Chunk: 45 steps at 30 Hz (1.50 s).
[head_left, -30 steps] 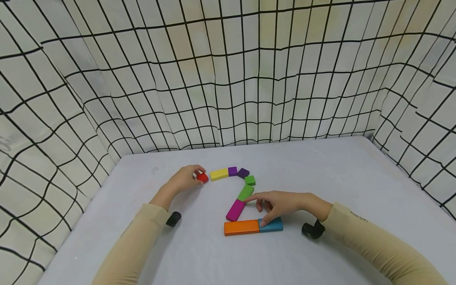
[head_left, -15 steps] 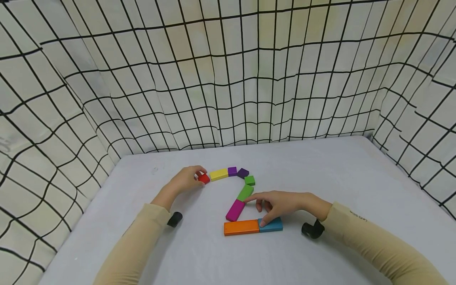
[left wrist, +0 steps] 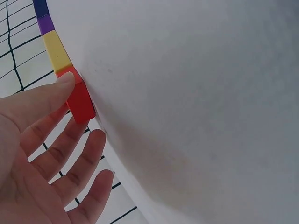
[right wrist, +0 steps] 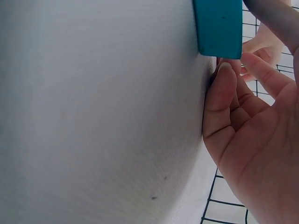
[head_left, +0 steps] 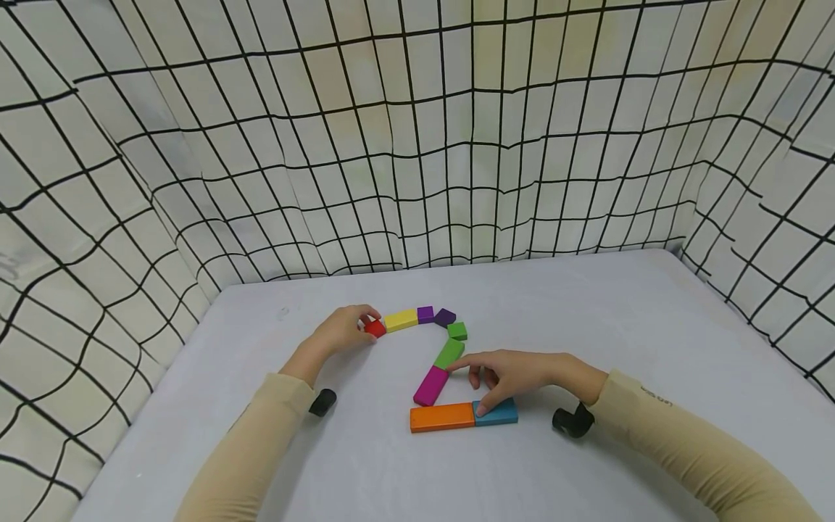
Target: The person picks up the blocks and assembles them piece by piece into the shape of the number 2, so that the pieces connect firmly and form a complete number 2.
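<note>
My left hand (head_left: 341, 331) pinches a red block (left wrist: 82, 102) between thumb and fingers at the left end of a curved row. Touching or almost touching it is a yellow block (head_left: 401, 320), followed by a purple block (head_left: 425, 315), a dark purple block (head_left: 446, 317) and a small green block (head_left: 458, 331). Below come a longer green block (head_left: 449, 354) and a magenta block (head_left: 430, 386). My right hand (head_left: 515, 371) rests its thumb on a blue block (right wrist: 219, 28); its index fingertip touches near the green-magenta joint. An orange block (head_left: 442, 417) adjoins the blue one.
The blocks lie on a white tabletop (head_left: 365, 471). White walls with a black grid (head_left: 457, 145) surround the table at the back and sides. Black wrist devices (head_left: 574, 420) hang under both sleeves.
My left hand has slid the red block slightly to the right, closing the gap to the yellow block. The right hand has stayed in place.
</note>
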### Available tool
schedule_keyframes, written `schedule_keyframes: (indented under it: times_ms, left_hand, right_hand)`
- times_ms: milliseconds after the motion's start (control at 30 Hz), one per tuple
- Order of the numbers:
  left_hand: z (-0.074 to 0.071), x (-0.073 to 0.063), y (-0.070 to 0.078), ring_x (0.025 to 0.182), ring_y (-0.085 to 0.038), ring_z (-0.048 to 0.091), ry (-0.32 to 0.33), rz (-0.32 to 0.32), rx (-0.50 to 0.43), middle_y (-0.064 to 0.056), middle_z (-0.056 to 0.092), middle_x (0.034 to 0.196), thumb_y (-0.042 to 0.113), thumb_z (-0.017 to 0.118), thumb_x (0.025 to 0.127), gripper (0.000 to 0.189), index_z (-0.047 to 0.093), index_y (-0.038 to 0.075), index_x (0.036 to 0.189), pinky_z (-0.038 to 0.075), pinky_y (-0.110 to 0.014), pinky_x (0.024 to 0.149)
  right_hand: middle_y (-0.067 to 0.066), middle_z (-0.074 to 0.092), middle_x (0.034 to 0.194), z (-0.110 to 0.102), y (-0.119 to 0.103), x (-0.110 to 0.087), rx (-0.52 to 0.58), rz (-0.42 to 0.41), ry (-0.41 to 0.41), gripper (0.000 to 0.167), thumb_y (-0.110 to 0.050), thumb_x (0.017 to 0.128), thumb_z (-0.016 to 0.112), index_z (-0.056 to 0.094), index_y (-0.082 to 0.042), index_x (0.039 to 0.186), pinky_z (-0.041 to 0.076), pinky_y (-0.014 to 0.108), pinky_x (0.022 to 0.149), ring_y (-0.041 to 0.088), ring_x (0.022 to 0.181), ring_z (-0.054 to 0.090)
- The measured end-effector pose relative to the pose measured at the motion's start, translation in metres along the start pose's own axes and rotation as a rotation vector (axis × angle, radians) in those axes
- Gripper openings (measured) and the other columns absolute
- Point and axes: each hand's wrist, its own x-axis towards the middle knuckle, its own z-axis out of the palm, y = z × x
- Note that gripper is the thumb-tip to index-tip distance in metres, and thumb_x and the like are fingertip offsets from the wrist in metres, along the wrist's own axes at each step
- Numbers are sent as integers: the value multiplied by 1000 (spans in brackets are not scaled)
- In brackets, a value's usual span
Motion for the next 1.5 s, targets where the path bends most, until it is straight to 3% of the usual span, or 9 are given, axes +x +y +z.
schedule_keyframes:
  times_ms: [1167, 1500]
  left_hand:
    - [0, -2, 1, 114, -34, 57, -12, -16, -14, -18, 62, 127, 11, 75, 93, 47, 60, 7, 137, 50, -50, 99]
    - [-3, -2, -7, 115, -35, 57, -18, -2, -77, -17, 60, 131, 13, 76, 93, 52, 57, 7, 141, 52, -48, 97]
  right_hand:
    - [-3, 56, 101, 1, -1, 0, -8, 19, 2, 69, -18, 91, 80, 48, -15, 151, 43, 23, 69, 13, 78, 53]
    - [-2, 56, 102, -1, -3, -1, -14, 24, -9, 69, -18, 91, 80, 47, -15, 152, 44, 24, 70, 13, 79, 53]
